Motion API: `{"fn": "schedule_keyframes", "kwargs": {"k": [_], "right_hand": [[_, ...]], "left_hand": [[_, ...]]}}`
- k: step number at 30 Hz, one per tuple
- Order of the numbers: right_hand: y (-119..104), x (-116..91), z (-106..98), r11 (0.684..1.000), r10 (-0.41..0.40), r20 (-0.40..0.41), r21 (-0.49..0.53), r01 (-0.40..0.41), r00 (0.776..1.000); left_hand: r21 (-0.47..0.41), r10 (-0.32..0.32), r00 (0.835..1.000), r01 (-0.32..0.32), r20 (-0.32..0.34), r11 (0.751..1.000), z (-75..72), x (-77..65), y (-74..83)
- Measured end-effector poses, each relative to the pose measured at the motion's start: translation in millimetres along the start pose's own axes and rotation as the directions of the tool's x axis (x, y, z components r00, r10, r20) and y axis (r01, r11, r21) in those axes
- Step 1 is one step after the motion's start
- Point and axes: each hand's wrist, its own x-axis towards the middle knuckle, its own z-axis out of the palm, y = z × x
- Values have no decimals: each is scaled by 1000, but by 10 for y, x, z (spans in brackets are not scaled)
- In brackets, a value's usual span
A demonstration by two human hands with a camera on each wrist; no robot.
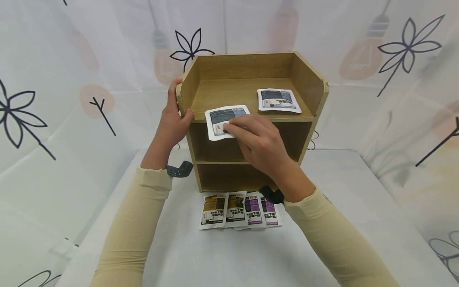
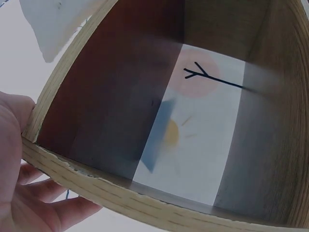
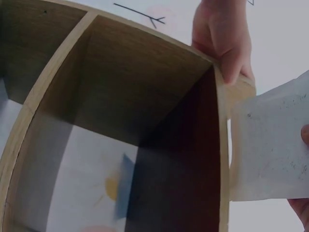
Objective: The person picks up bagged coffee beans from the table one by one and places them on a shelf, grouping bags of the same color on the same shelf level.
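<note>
A small wooden shelf unit (image 1: 247,65) stands on the white table. My left hand (image 1: 173,115) grips its left side panel near the top, thumb at the front edge and fingers around the outside. Between thumb and fingers my right hand (image 1: 259,141) pinches a white packet (image 1: 216,123) with a dark blue label, just in front of the top shelf's left part. The packet's plain back (image 3: 275,145) faces the right wrist view. A second blue-labelled packet (image 1: 277,99) lies flat on the right of the top shelf.
Several packets lie overlapping in a row before the unit: brown-labelled packets (image 1: 214,209) at left, purple-labelled packets (image 1: 254,209) at right. Two lower compartments (image 1: 218,177) open to the front. Raised panels edge the top shelf at its sides and back. Patterned white curtain (image 1: 122,48) surrounds the table.
</note>
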Motion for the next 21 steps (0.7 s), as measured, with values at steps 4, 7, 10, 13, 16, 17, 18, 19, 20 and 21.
{"fn": "schedule_keyframes", "kwargs": {"k": [4, 7, 10, 13, 16, 17, 18, 19, 20, 21], "right_hand": [[27, -3, 56, 1000, 22, 17, -10, -22, 1000], [49, -7, 96, 999, 30, 40, -26, -29, 999], [73, -12, 136, 999, 41, 59, -38, -38, 997], [89, -11, 163, 997, 55, 76, -53, -51, 996], [104, -7, 184, 996, 72, 88, -65, -67, 993], [108, -3, 189, 995, 78, 93, -69, -72, 993], [114, 0, 197, 995, 84, 98, -70, -78, 992], [119, 3, 202, 994, 90, 102, -70, -83, 991], [123, 8, 206, 994, 94, 106, -71, -87, 990], [128, 12, 210, 993, 98, 111, -71, -90, 989]], "left_hand": [[-4, -1, 1000, 1, 1, 1000, 7, 5, -9], [-6, 4, 1000, -4, 0, 1000, 7, 5, -14], [-5, 10, 1000, -10, -2, 1000, 6, 7, -16], [-4, 14, 1000, -14, -3, 1000, 7, 5, -13], [0, 17, 1000, -17, -6, 1000, 5, 2, -10], [1, 18, 1000, -18, -7, 1000, 4, 2, -9], [2, 18, 1000, -18, -7, 1000, 3, 1, -8], [3, 18, 1000, -18, -7, 1000, 1, 1, -8], [3, 17, 1000, -17, -7, 1000, 0, 0, -7], [3, 15, 1000, -15, -6, 1000, 0, 1, -7]]}}
